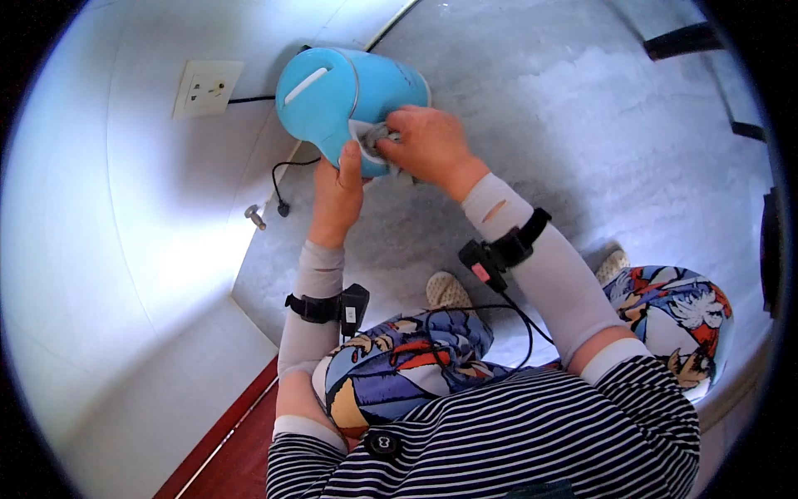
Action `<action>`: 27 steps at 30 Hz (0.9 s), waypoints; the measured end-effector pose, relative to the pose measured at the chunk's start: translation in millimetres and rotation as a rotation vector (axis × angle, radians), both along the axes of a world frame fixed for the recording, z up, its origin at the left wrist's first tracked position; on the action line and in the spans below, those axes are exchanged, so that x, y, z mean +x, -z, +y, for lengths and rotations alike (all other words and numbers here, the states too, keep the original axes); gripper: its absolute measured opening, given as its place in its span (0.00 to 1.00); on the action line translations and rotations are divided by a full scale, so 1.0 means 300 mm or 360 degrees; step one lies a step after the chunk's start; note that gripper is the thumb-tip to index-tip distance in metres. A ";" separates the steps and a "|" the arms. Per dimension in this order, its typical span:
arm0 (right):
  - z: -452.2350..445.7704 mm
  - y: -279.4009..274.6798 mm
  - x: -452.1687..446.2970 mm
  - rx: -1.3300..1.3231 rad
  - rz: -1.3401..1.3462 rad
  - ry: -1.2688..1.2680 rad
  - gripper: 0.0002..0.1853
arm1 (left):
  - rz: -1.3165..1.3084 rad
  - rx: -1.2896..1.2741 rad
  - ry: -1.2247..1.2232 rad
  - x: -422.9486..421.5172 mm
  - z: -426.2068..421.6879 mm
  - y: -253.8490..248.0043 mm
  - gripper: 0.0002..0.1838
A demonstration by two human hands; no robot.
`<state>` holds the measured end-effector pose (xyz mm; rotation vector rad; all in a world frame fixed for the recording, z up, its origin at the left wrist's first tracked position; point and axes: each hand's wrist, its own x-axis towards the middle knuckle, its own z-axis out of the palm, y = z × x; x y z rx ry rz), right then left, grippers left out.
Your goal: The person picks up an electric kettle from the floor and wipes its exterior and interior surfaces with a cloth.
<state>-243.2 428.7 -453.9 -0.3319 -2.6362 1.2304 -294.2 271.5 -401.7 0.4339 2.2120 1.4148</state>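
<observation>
- Left hand (337, 200): grasps blue kettle (366, 90) from its near side.
- Right hand (432, 145): pinches grey cloth (377, 138) against the blue kettle.
- Position: blue kettle tilted, far side, right of wall socket (208, 87).

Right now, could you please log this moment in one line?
left hand: holding blue kettle | right hand: grey cloth against kettle

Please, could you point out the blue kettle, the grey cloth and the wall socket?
Blue kettle (381, 83): head view, on the side of its body.
Grey cloth (376, 138): head view, on its bunched part.
Wall socket (208, 88): head view, middle of its faceplate.
</observation>
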 end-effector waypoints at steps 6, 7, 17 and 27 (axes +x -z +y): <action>-0.015 -0.041 -0.012 0.0077 0.0097 0.0007 0.14 | -0.0031 -0.0228 0.0061 -0.012 -0.031 0.002 0.40; -0.016 -0.034 -0.016 0.0080 0.0096 0.0009 0.14 | -0.0027 -0.0197 0.0051 -0.011 -0.029 0.004 0.40; 0.018 -0.004 -0.031 0.0085 -0.0522 0.0032 0.18 | -0.0087 -0.0139 0.0001 -0.007 -0.022 0.010 0.40; 0.002 0.025 -0.050 -0.0089 -0.0625 -0.0048 0.20 | 0.0048 -0.0127 0.0014 -0.012 -0.045 0.009 0.35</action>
